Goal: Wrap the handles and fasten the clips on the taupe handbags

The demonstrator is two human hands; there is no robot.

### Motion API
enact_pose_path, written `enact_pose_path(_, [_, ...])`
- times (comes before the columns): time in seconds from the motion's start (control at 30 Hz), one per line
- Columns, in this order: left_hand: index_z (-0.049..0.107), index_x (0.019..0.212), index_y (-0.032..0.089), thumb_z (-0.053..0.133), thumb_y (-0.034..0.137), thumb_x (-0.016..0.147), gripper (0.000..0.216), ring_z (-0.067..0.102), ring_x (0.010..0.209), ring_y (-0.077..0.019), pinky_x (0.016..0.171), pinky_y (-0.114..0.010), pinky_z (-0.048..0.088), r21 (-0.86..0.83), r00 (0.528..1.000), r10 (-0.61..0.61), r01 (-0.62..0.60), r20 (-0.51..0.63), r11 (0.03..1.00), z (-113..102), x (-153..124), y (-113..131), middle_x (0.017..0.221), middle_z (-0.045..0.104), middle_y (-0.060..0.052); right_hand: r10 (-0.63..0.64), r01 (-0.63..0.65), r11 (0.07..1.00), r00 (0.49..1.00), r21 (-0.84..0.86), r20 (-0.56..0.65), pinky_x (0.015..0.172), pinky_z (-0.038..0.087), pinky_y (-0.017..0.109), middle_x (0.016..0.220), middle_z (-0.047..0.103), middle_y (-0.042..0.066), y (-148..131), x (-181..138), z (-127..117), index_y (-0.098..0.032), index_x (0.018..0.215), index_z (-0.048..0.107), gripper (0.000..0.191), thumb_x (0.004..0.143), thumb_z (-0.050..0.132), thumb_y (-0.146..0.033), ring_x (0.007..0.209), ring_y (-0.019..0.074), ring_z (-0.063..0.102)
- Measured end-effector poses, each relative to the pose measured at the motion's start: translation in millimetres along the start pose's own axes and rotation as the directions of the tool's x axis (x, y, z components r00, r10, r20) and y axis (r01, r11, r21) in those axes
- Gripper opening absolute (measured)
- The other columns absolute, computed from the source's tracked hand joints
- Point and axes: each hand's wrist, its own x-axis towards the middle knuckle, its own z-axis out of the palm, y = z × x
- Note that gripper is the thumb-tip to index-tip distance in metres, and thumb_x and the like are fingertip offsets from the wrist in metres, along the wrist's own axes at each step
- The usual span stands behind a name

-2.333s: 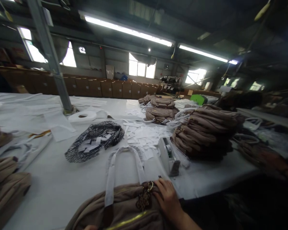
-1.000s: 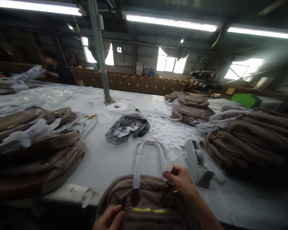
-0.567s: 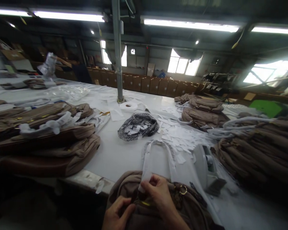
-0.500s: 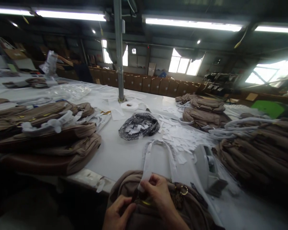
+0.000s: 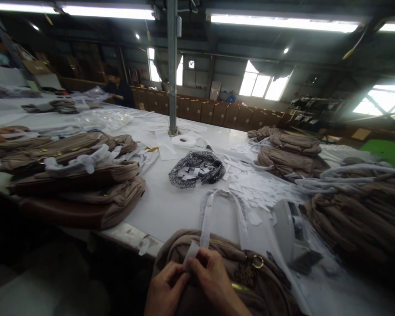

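Note:
A brown backpack lies in front of me at the table edge, with a gold zipper, a gold ring and a dark tassel-like charm on it. Its handle, wrapped in white, stands up in a loop. Over the bag's left part, my right hand pinches a short white strip between thumb and fingers. Close against it, my left hand is closed, its fingertips meeting the strip's lower end. The fingers partly hide that lower end.
A black-and-white patterned pouch holds white paper pieces; many more lie scattered beside it. A grey tape dispenser stands at right. Brown bags are piled left and right. Behind are a white roll, a post and a co-worker. Another person's hand touches the left pile.
My right hand has moved down and left from the handle's base to my left hand, with the white strip now between them. The view has shifted slightly left. A hand has appeared at far left.

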Motion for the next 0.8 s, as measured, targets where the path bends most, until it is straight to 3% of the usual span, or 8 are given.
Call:
enact_pose_path(0.07, [0.059, 0.086, 0.020, 0.066, 0.039, 0.074, 0.023, 0.062, 0.071, -0.0186, 0.066, -0.026, 0.048, -0.143, 0.998, -0.066, 0.063, -0.018, 0.988, 2.4, -0.6, -4.2, 0.074, 0.065, -0.001, -0.023, 0.023, 0.998, 1.000, -0.056, -0.002, 0.058, 0.036, 0.021, 0.063, 0.060, -0.002, 1.8, -1.7, 2.2, -0.015, 0.067, 0.065, 0.017, 0.079, 0.055, -0.021, 0.065, 0.0144, 0.053])
enact_pose_path(0.17, [0.047, 0.101, 0.022, 0.075, 0.038, 0.065, 0.048, 0.059, 0.061, -0.0142, 0.059, -0.023, 0.046, -0.389, 0.989, -0.118, 0.075, -0.089, 0.918, 5.0, -4.4, -2.5, 0.069, 0.061, 0.004, -0.054, 0.056, 0.994, 0.998, -0.093, 0.022, 0.058, 0.035, 0.021, 0.063, 0.058, -0.002, 2.4, -1.0, 2.7, -0.015, 0.068, 0.063, 0.016, 0.080, 0.052, -0.018, 0.065, 0.0138, 0.051])
enact_pose_path(0.3, [0.046, 0.114, 0.022, 0.067, 0.047, 0.072, 0.053, 0.059, 0.058, -0.0134, 0.058, -0.022, 0.045, -0.498, 0.979, -0.166, 0.084, -0.122, 0.863, 4.3, -10.0, 9.4, 0.064, 0.062, 0.004, -0.145, 0.164, 0.980, 0.977, -0.114, 0.154, 0.063, 0.037, 0.021, 0.071, 0.060, -0.003, -3.8, -0.7, 0.6, -0.017, 0.078, 0.062, 0.015, 0.078, 0.049, -0.009, 0.068, 0.0131, 0.053])
enact_pose_path(0.4, [0.061, 0.095, 0.019, 0.068, 0.048, 0.071, 0.039, 0.056, 0.054, -0.0116, 0.055, -0.020, 0.044, -0.478, 0.969, -0.212, 0.126, -0.130, 0.869, 3.7, -10.7, 12.8, 0.062, 0.063, 0.003, -0.168, 0.199, 0.968, 0.967, -0.153, 0.192, 0.068, 0.040, 0.022, 0.079, 0.063, -0.002, -5.9, -2.6, -1.6, -0.020, 0.096, 0.062, 0.027, 0.075, 0.051, -0.007, 0.072, 0.0143, 0.056])
enact_pose_path(0.47, [0.063, 0.077, 0.018, 0.072, 0.049, 0.066, 0.034, 0.056, 0.055, -0.0115, 0.054, -0.018, 0.045, -0.464, 0.963, -0.234, 0.147, -0.136, 0.874, 4.6, -10.9, 11.0, 0.063, 0.064, 0.002, -0.147, 0.177, 0.972, 0.971, -0.156, 0.190, 0.070, 0.042, 0.024, 0.079, 0.065, -0.001, -3.9, -3.6, -3.3, -0.020, 0.111, 0.059, 0.038, 0.076, 0.052, -0.009, 0.073, 0.0155, 0.058])
enact_pose_path(0.53, [0.063, 0.072, 0.018, 0.073, 0.050, 0.065, 0.034, 0.057, 0.055, -0.0121, 0.054, -0.018, 0.045, -0.458, 0.956, -0.242, 0.142, -0.167, 0.878, 6.6, -12.3, 7.5, 0.058, 0.062, 0.003, -0.119, 0.145, 0.982, 0.972, -0.122, 0.203, 0.071, 0.044, 0.025, 0.079, 0.067, -0.001, -0.4, -3.7, -5.4, -0.020, 0.120, 0.056, 0.043, 0.078, 0.052, -0.012, 0.074, 0.0160, 0.060])
enact_pose_path(0.67, [0.064, 0.071, 0.018, 0.075, 0.050, 0.061, 0.035, 0.060, 0.056, -0.0131, 0.055, -0.018, 0.047, -0.506, 0.919, -0.270, 0.094, -0.287, 0.857, 10.6, -17.1, 0.9, 0.055, 0.064, 0.003, -0.076, 0.092, 0.994, 0.970, -0.063, 0.229, 0.071, 0.045, 0.026, 0.083, 0.070, 0.000, 4.9, -0.2, -8.9, -0.018, 0.122, 0.056, 0.043, 0.079, 0.055, -0.018, 0.075, 0.0162, 0.061])
enact_pose_path(0.8, [0.058, 0.064, 0.017, 0.080, 0.045, 0.057, 0.036, 0.058, 0.050, -0.0112, 0.051, -0.016, 0.046, -0.570, 0.905, -0.301, 0.083, -0.299, 0.817, 14.8, -16.7, 0.3, 0.051, 0.062, 0.004, -0.040, 0.055, 0.997, 0.972, -0.057, 0.230, 0.066, 0.043, 0.025, 0.082, 0.069, -0.001, 1.0, 6.1, -9.7, -0.020, 0.116, 0.061, 0.041, 0.074, 0.063, -0.021, 0.073, 0.0161, 0.060])
